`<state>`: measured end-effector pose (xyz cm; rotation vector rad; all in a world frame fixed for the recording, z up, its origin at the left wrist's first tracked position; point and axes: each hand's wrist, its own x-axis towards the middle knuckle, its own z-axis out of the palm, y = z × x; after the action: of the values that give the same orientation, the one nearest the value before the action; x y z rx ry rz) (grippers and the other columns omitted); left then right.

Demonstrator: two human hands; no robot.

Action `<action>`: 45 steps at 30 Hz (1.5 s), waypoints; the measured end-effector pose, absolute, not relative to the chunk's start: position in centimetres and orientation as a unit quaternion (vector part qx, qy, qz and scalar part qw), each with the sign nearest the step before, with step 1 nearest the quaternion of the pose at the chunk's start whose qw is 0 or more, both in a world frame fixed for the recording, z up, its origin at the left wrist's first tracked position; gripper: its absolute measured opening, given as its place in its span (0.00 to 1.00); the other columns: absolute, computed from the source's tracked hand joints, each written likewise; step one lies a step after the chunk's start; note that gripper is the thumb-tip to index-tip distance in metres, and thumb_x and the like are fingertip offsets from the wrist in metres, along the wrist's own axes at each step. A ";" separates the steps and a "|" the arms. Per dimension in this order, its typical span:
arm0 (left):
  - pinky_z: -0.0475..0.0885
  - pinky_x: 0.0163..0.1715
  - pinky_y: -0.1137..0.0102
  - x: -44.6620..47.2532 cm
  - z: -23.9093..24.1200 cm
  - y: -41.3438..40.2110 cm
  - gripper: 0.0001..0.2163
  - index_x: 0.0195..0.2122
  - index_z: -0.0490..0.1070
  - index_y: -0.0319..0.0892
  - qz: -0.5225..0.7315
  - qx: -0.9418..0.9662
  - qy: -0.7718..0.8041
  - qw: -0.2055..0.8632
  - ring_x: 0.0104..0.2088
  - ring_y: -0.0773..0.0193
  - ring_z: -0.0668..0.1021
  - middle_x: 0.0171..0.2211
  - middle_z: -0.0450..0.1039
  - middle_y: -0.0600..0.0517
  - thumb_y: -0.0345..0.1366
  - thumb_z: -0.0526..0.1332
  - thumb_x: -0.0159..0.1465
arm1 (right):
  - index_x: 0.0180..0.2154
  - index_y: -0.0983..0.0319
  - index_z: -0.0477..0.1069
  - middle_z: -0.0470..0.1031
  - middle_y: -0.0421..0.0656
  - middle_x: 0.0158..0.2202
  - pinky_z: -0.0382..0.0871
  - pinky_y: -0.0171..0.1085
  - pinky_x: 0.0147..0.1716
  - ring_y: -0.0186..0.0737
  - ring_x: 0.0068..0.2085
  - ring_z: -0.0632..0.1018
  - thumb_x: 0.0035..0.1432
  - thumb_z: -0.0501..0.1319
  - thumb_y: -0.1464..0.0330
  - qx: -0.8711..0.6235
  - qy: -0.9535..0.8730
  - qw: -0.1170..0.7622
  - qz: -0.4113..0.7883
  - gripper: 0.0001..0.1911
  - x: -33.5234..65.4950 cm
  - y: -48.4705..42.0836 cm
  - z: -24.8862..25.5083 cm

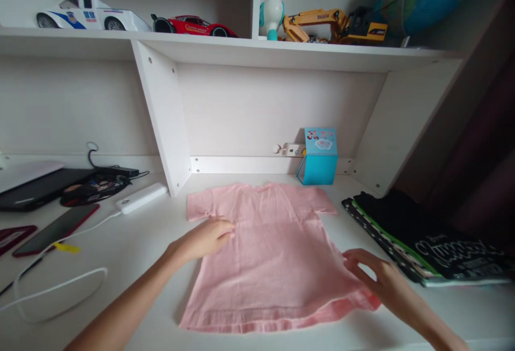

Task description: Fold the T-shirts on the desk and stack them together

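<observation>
A small pink shirt point(273, 254) lies spread flat on the white desk point(137, 243), neck toward the wall. My left hand point(207, 237) rests palm down on the shirt's left side below the sleeve, fingers together and flat. Over at the shirt's lower right edge my right hand point(380, 277) has its fingers stretched out, touching the hem corner. Neither hand grips anything.
Folded dark clothes point(426, 243) are stacked at the right. A blue box point(319, 156) stands at the back wall. At left lie a phone point(56, 228), a white power bank point(141, 197) with a cable point(60, 286), and a laptop point(36, 185). Toy cars, an excavator and a globe sit on the shelf above.
</observation>
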<state>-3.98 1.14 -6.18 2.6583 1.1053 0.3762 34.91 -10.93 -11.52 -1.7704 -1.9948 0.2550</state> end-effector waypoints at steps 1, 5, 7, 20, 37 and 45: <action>0.64 0.46 0.69 -2.8 -6.7 2.6 0.15 0.42 0.72 0.44 0.129 0.911 0.378 0.106 0.45 0.60 0.72 0.44 0.72 0.48 0.39 0.48 0.63 | 0.40 0.55 0.71 0.72 0.43 0.45 0.70 0.39 0.42 0.45 0.45 0.74 0.59 0.47 0.55 -0.650 -0.718 0.229 0.096 0.18 34.7 -10.4 -11.7; 0.53 0.55 0.63 -0.4 -10.4 7.3 0.26 0.59 0.55 0.38 0.112 0.874 0.469 0.061 0.60 0.53 0.53 0.60 0.51 0.42 0.47 0.48 0.62 | 0.54 0.60 0.63 0.61 0.45 0.56 0.59 0.44 0.54 0.46 0.56 0.63 0.60 0.46 0.55 -0.631 -0.741 0.199 0.110 0.26 33.6 -9.1 -13.7; 0.49 0.56 0.57 -0.6 -12.3 8.6 0.31 0.61 0.49 0.41 0.084 0.850 0.517 0.052 0.61 0.49 0.48 0.62 0.45 0.41 0.54 0.47 0.61 | 0.58 0.62 0.56 0.52 0.45 0.60 0.51 0.46 0.58 0.46 0.60 0.54 0.59 0.46 0.55 -0.611 -0.764 0.168 0.119 0.29 33.4 -9.0 -14.6; 0.44 0.55 0.52 -2.2 -14.7 10.0 0.36 0.61 0.49 0.54 0.069 0.816 0.574 0.008 0.61 0.42 0.46 0.63 0.44 0.48 0.65 0.40 0.54 | 0.59 0.45 0.45 0.46 0.37 0.61 0.46 0.57 0.56 0.54 0.61 0.48 0.44 0.58 0.46 -0.634 -0.759 0.088 0.116 0.42 35.1 -11.5 -14.1; 0.43 0.54 0.48 -2.5 -15.0 10.2 0.38 0.60 0.48 0.58 0.074 0.796 0.599 0.044 0.60 0.37 0.43 0.63 0.42 0.51 0.68 0.43 0.50 | 0.61 0.62 0.45 0.47 0.51 0.62 0.44 0.57 0.55 0.52 0.62 0.48 0.59 0.40 0.49 -0.732 -0.680 0.050 0.012 0.35 29.1 7.4 -16.7; 0.47 0.51 0.44 -3.8 -13.1 12.3 0.35 0.59 0.53 0.49 0.033 0.758 0.650 0.034 0.58 0.37 0.54 0.60 0.51 0.43 0.63 0.44 0.54 | 0.59 0.56 0.50 0.51 0.46 0.61 0.51 0.54 0.52 0.50 0.60 0.53 0.56 0.42 0.46 -0.733 -0.679 0.039 0.013 0.34 30.8 9.5 -16.5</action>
<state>-3.84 12.35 -13.09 2.3317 2.0004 0.1020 30.81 9.53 -16.48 -2.2459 -2.0819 0.0410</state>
